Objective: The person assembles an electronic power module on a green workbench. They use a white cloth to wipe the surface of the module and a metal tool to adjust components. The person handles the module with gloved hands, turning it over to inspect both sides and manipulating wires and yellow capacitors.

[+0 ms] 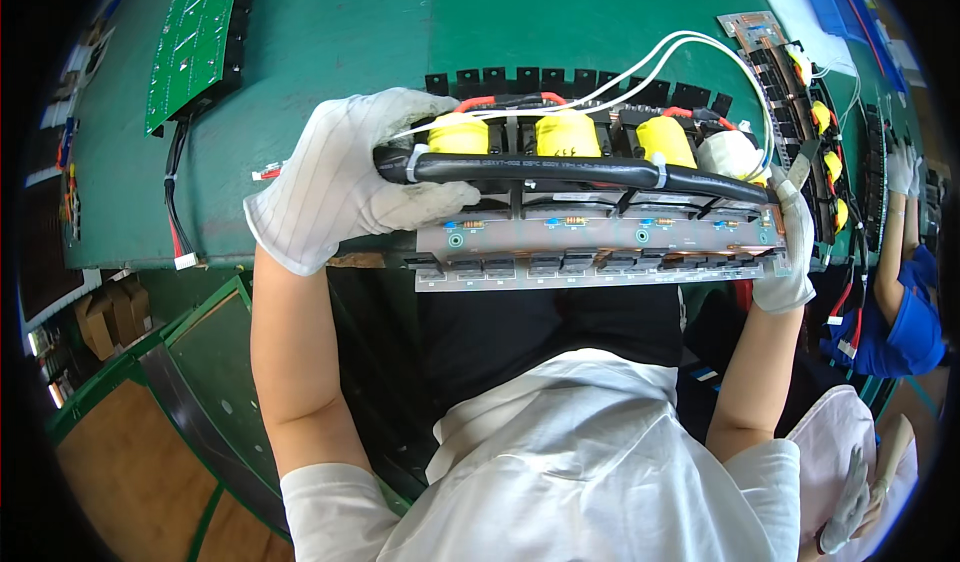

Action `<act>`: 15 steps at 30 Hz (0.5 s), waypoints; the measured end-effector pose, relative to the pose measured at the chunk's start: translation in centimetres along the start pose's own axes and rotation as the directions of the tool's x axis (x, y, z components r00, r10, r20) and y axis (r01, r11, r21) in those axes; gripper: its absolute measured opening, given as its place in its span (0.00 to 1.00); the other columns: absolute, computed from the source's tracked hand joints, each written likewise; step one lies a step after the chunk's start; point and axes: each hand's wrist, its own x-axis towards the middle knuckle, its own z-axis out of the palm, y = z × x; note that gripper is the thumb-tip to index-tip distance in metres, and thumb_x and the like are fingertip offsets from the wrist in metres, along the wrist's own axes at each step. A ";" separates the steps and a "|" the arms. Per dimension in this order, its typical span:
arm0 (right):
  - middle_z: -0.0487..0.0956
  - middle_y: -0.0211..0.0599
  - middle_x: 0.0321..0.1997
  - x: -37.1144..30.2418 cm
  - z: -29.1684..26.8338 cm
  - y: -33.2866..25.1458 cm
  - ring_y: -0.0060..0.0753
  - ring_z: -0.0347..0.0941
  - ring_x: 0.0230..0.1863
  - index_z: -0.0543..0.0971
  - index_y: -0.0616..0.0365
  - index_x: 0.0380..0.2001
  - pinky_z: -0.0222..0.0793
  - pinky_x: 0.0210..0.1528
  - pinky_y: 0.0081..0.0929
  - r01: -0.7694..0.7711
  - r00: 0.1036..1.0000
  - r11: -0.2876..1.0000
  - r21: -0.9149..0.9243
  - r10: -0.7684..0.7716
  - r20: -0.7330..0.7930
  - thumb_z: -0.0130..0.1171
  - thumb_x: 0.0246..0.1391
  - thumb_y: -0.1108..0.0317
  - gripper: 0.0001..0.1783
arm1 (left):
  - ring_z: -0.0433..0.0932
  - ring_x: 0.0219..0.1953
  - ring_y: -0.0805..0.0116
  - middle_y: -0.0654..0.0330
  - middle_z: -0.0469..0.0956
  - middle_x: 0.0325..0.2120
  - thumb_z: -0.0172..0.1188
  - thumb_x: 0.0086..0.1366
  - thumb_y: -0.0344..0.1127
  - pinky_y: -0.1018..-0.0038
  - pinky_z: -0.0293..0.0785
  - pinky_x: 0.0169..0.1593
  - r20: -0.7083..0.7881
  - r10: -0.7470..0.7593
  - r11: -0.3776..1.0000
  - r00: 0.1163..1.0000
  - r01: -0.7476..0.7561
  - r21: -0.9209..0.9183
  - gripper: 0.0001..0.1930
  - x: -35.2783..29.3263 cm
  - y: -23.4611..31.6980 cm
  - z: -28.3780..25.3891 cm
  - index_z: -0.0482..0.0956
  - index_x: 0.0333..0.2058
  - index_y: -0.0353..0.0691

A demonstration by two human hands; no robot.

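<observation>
My gloved left hand [345, 177] is closed around the left end of a long circuit board assembly [600, 242], its thumb along the front and fingers over the top. At the other end, my gloved right hand [792, 252] grips the assembly's edge. The board is tilted up over the table's near edge. It bears yellow-wrapped coils [567, 136], a white-wrapped one [730, 154] and a row of black metal tabs. A thick black cable [570, 169] runs along it, tied with white cable ties. Thin white wires [690, 37] loop above.
A green circuit board [190, 47] with a wire lead [172, 187] lies on the green table [330, 22] at left. A similar coil-bearing assembly [770, 72] lies at right. Other people's gloved hands [900, 170] and a blue sleeve [910, 302] show at far right.
</observation>
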 end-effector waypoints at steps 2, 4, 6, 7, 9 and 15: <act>0.73 0.40 0.50 0.3 -0.8 0.7 0.29 0.72 0.48 0.73 0.65 0.52 0.69 0.50 0.25 -0.025 0.999 1.000 0.001 0.025 0.038 0.47 0.61 0.66 0.19 | 0.79 0.30 0.53 0.48 0.79 0.30 0.69 0.44 0.50 0.70 0.75 0.37 0.006 0.017 1.000 1.000 -0.017 0.009 0.31 0.0 0.0 -0.1 0.77 0.42 0.31; 0.73 0.41 0.49 0.5 -1.2 1.1 0.30 0.72 0.48 0.74 0.63 0.52 0.69 0.50 0.26 0.014 0.998 0.996 -0.088 -0.009 0.063 0.48 0.60 0.66 0.19 | 0.79 0.29 0.54 0.48 0.79 0.30 0.68 0.43 0.48 0.70 0.75 0.37 0.010 0.010 1.000 1.000 -0.010 0.009 0.31 0.0 0.1 -0.3 0.77 0.42 0.31; 0.73 0.41 0.49 0.3 -0.6 0.6 0.30 0.73 0.48 0.74 0.62 0.52 0.69 0.50 0.26 -0.016 0.998 0.999 0.029 0.014 0.061 0.48 0.60 0.66 0.19 | 0.79 0.29 0.54 0.48 0.79 0.30 0.68 0.42 0.46 0.71 0.75 0.37 0.015 -0.016 1.000 1.000 0.016 -0.003 0.30 0.0 0.2 -0.2 0.77 0.42 0.31; 0.74 0.40 0.47 0.4 -0.6 0.6 0.29 0.73 0.47 0.74 0.63 0.52 0.70 0.48 0.25 -0.019 0.998 1.000 0.015 0.018 0.067 0.49 0.60 0.64 0.20 | 0.79 0.29 0.55 0.48 0.79 0.30 0.68 0.41 0.46 0.70 0.75 0.38 0.011 -0.033 0.999 0.999 0.033 0.000 0.31 0.0 0.3 -0.2 0.77 0.42 0.30; 0.75 0.40 0.46 0.4 -0.4 0.3 0.29 0.73 0.46 0.74 0.62 0.51 0.70 0.46 0.24 -0.152 0.988 0.976 0.157 0.154 -0.001 0.49 0.60 0.63 0.20 | 0.80 0.31 0.54 0.48 0.80 0.32 0.72 0.42 0.45 0.71 0.76 0.38 0.022 -0.015 1.000 1.000 0.014 0.005 0.30 0.1 0.3 -0.3 0.78 0.42 0.32; 0.75 0.47 0.49 0.7 -1.0 1.0 0.37 0.73 0.48 0.75 0.62 0.50 0.66 0.53 0.30 0.169 0.983 0.966 -0.197 -0.149 0.110 0.49 0.60 0.62 0.20 | 0.80 0.30 0.55 0.48 0.80 0.31 0.73 0.41 0.43 0.71 0.76 0.38 0.037 -0.045 0.999 0.998 0.045 0.006 0.30 0.2 0.7 -0.5 0.77 0.43 0.33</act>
